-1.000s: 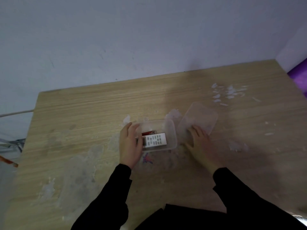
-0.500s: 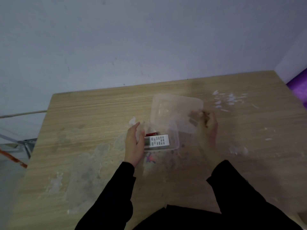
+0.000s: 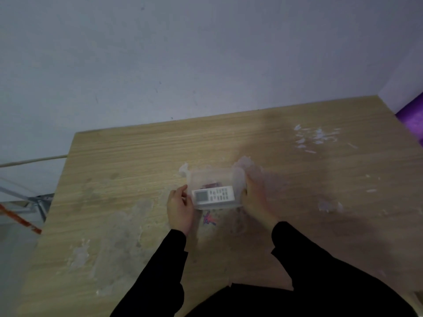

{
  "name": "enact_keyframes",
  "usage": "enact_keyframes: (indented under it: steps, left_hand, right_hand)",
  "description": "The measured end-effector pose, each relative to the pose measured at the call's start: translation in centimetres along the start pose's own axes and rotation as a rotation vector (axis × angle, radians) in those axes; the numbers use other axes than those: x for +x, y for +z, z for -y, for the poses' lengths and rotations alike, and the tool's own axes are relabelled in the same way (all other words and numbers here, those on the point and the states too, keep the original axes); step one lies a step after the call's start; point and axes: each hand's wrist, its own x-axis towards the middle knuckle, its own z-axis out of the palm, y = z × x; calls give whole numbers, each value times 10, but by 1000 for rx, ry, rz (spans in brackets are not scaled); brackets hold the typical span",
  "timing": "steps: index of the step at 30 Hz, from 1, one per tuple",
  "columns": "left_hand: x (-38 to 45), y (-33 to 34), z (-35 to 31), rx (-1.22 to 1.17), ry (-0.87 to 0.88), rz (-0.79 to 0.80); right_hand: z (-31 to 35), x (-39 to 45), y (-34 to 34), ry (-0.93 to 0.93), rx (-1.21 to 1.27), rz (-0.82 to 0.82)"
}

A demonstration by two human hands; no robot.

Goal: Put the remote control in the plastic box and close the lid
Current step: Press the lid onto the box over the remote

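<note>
A person in black sleeves works at a worn wooden worktop point(image 3: 137, 170) set against a pale wall. A clear plastic box point(image 3: 214, 191) sits near the middle of the surface, and a white remote control point(image 3: 214, 196) lies flat inside it, screen end toward 9 o'clock, keypad toward 3 o'clock. Something small and dark red point(image 3: 209, 185) lies in the box just past the remote, at its 12 o'clock side; what it is cannot be told.

The left hand point(image 3: 179, 208) is at the box's 9 o'clock end, fingers loosely curled and the thumb against the wall of the box. The right hand point(image 3: 255, 197) is at the 3 o'clock end, fingers bent around that end; motion blur hides just how tightly it grips. A translucent lid point(image 3: 238, 179) appears as a pale smear over the box's 3 o'clock edge by the right hand, and whether it is seated on the rim cannot be told.

A red and blue scribble point(image 3: 208, 219) marks the worktop just at the box's 6 o'clock side. White flecks point(image 3: 313, 138) lie scattered toward 2 o'clock, well apart from the box.
</note>
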Motion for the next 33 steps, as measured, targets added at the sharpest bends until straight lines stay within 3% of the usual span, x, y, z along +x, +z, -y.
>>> enact_keyframes:
  steps: [3, 6, 11, 16, 20, 23, 29, 33]
  left_hand:
    - [-4, 1, 4, -38, -22, 14]
    - [-6, 2, 8, -78, -37, 16]
    - [-5, 4, 10, -75, -41, 36]
    - [3, 1, 1, 165, 195, 43]
    - [11, 13, -4, 396, 413, 170]
    - [11, 21, 5, 493, 427, 248]
    - [12, 23, 5, 509, 416, 253]
    - [11, 22, 3, 533, 414, 272]
  right_hand:
    - [-3, 1, 1, -11, -4, -25]
    - [-9, 0, 5, -135, -303, -51]
    - [-21, -5, 19, -203, -518, 140]
    - [-20, -8, 18, -202, -545, 147]
    - [-18, -9, 19, -200, -541, 151]
    - [-19, -9, 18, -195, -535, 169]
    - [-9, 2, 11, -217, -620, 114]
    - [-9, 4, 14, -236, -603, 180]
